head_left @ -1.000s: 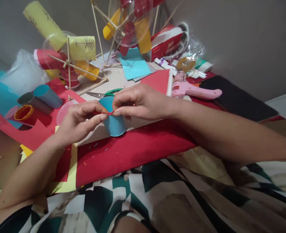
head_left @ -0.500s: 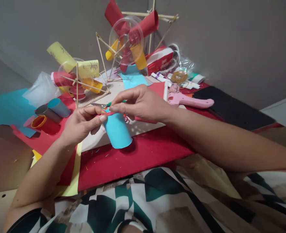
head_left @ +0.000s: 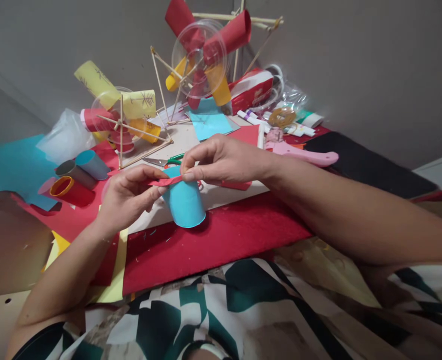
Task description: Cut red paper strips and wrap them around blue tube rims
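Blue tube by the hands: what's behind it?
Behind the blue tube, scissors show their blades and part of a green handle. The right hand blocks some handle; anything directly behind the tube stays hidden.

Red tabletop point(head_left: 213, 240); pale board point(head_left: 216, 196) and black sheet point(head_left: 371, 167) lying on it.
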Motion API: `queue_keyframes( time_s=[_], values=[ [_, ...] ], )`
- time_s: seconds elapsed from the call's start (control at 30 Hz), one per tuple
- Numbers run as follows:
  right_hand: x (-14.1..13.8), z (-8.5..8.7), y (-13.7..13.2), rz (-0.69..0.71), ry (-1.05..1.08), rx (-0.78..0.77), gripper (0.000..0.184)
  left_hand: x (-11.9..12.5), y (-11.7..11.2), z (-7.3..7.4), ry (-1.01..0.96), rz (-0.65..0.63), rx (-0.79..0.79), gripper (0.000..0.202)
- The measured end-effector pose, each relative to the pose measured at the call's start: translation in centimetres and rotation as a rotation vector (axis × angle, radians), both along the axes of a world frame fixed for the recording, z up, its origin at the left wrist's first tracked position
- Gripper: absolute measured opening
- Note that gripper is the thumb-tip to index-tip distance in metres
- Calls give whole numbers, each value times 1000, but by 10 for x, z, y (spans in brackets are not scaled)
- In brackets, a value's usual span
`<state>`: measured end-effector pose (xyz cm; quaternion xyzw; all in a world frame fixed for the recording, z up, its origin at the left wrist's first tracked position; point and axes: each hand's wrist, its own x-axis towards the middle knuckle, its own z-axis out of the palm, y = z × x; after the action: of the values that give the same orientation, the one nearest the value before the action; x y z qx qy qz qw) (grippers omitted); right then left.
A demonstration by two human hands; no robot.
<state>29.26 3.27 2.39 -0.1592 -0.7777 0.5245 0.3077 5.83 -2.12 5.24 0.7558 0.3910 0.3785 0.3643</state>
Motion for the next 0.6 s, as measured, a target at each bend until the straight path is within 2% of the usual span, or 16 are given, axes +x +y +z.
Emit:
queue_keyframes(
  time_s=[0.17, 0.3, 0.37, 0.47, 0.6],
  values=[
    [-6, 0, -4, -55, -41, -34, 15, -3, -5, -11, 141, 60, 210, 13],
    [-7, 3, -11, -39, -73, 15, 13, -7, -9, -17, 195, 43, 269, 12],
    [-6, 5, -12, -15, -89, 17, 14, -9, -11, -15, 226, 9, 357, 13],
    [-5, 6, -13, 6, -109, 31, 14, -14, -14, -10, 362, -45, 619, 13],
    [-3, 7, -14, 3, -128, 93, 14, -29, -9, -8, 607, -26, 1079, 26]
  ],
)
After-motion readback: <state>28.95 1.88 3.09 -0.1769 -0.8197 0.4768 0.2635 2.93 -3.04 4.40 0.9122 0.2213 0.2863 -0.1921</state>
